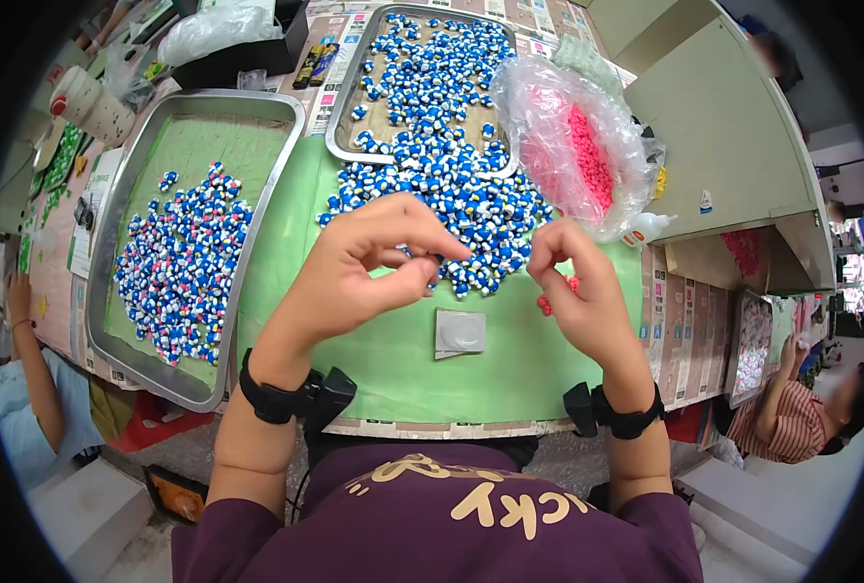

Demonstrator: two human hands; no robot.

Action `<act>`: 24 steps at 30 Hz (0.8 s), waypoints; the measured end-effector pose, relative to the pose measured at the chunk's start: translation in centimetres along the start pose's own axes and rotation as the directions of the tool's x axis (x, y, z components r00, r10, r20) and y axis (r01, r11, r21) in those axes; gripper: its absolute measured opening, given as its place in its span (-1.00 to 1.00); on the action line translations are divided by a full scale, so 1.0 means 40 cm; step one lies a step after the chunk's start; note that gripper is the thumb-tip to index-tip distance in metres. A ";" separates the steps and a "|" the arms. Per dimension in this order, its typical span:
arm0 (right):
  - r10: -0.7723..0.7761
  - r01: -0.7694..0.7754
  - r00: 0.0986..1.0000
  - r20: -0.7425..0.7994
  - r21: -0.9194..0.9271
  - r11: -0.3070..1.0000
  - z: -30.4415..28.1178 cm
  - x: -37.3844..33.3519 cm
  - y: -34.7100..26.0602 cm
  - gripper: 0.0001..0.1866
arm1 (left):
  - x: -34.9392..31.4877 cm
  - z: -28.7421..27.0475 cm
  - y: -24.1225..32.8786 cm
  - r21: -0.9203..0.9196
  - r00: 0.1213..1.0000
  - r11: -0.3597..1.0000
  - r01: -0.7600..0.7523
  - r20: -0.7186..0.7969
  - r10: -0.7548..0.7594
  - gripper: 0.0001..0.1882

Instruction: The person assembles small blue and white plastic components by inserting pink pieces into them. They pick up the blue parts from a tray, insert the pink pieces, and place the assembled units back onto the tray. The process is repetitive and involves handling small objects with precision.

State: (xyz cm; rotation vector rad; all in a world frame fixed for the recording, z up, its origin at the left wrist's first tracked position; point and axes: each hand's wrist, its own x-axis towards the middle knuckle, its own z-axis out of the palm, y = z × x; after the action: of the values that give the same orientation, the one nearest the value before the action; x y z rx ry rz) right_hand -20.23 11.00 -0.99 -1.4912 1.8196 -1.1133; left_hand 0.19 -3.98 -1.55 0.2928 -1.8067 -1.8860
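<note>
My left hand (pixel 369 272) is over the near edge of a heap of small blue-and-white figurine pieces (pixel 471 214). Its thumb and fingers are curled together, with a bit of blue and white showing at the tips, mostly hidden. My right hand (pixel 579 282) is bent closed at the heap's right side, and small pink pieces (pixel 545 305) peek out from under its fingers. Between the hands, a small square white pad (pixel 460 332) with a glossy clear patch lies on the green work mat (pixel 383 374).
On the left, a metal tray (pixel 291 126) holds blue-and-white pieces with pink bits. Another tray (pixel 339 126) behind the heap spills more pieces. A clear bag of pink pieces (pixel 587 160) and a white bottle (pixel 648 228) stand right, beside a grey cabinet (pixel 743 126). People sit at both sides.
</note>
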 end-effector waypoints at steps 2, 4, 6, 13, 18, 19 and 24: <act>-0.127 0.131 0.991 -0.034 0.242 0.961 0.012 0.018 -0.060 -0.82 | 0.004 0.011 -0.011 -0.182 0.999 0.983 0.032 0.020 -0.029 -0.84; -0.174 0.175 0.984 -0.035 0.360 0.916 0.040 0.035 -0.089 -0.84 | 0.000 0.027 -0.012 -0.280 0.987 0.947 0.160 0.029 -0.158 -0.84; -0.255 0.254 0.966 -0.047 0.359 0.898 0.061 0.053 -0.103 -0.83 | -0.004 0.032 -0.020 -0.337 0.980 0.920 0.200 0.055 -0.193 -0.83; -0.231 0.238 0.971 -0.065 0.391 0.889 0.082 0.058 -0.092 -0.81 | -0.007 0.029 -0.020 -0.413 0.978 0.889 0.200 0.038 -0.203 -0.85; -0.371 0.366 0.928 0.018 0.130 0.922 0.050 0.051 -0.111 -0.80 | -0.010 0.019 -0.026 -0.361 0.963 0.893 0.270 0.127 -0.239 -0.84; -0.403 0.400 0.914 0.039 0.071 0.914 0.047 0.051 -0.113 -0.80 | -0.011 0.020 -0.027 -0.353 0.958 0.891 0.285 0.130 -0.255 -0.84; -0.366 0.364 0.926 0.093 0.036 0.931 0.038 0.044 -0.120 -0.78 | -0.002 0.011 -0.023 -0.273 0.935 0.897 0.348 0.166 -0.312 -0.86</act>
State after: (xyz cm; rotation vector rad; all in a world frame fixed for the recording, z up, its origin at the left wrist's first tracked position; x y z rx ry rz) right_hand -16.91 8.68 2.47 -1.8925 1.4963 -1.1955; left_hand -0.14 -3.55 -2.41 0.4076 -1.5858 -2.4285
